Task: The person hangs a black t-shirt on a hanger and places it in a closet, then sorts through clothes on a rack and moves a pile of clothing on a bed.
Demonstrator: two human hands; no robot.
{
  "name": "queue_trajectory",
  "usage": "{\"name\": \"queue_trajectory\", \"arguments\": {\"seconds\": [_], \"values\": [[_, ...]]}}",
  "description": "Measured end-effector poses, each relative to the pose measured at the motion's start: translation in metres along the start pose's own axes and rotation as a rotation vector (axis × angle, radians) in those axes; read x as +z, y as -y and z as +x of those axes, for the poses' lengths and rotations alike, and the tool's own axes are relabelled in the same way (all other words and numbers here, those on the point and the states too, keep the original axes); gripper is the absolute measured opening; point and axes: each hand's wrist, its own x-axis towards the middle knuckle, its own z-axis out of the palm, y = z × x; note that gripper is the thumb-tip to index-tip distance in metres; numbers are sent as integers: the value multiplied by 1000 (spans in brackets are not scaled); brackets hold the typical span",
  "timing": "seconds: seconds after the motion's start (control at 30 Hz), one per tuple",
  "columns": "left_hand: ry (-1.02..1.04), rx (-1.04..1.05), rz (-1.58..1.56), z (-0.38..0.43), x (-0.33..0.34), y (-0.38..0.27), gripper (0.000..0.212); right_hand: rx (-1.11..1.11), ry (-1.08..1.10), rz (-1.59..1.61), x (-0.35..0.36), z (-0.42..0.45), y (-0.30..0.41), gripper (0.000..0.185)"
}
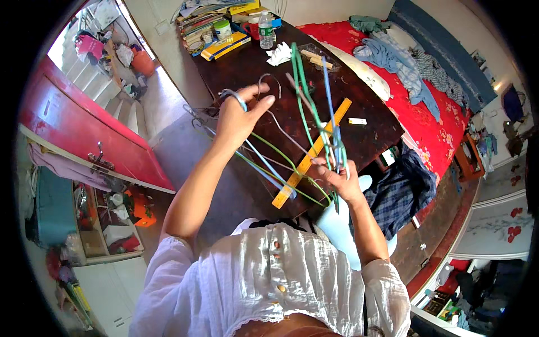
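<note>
My left hand (238,116) is raised over the table's left edge, with its thumb and index finger apart. Several wire clothes hangers (269,164), coated green, blue and grey, hang from its curled fingers, their hooks sticking out to the left. A grey hanger hook (269,76) curves just beyond the fingertips. Lower on the right, my right hand (343,181) grips a bunch of green and blue hangers (301,84) that point up and away. Partly under the hangers, a yellow wooden ruler (311,153) lies slantwise on the dark wooden table (370,143).
Books (202,25), a plastic water bottle (265,31) and crumpled white tissue (279,54) occupy the table's far end. A white lighter-sized object (357,121) lies right of the ruler. The bed (438,130) adjoins the table; a chair holds a plaid cloth (400,189). A red door (92,122) stands left.
</note>
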Motion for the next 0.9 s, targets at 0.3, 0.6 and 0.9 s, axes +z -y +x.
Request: {"name": "queue_trajectory", "arguments": {"seconds": [0.3,0.6,0.9], "values": [[-108,-142,-117,-46,-49,10,51,7,-78,209,22,-48,-4,27],[-162,366,226,-151,-124,0,29,92,0,648,91,-135,9,37],[-108,42,59,-205,-196,-15,35,104,-59,578,117,-231,19,17]]}}
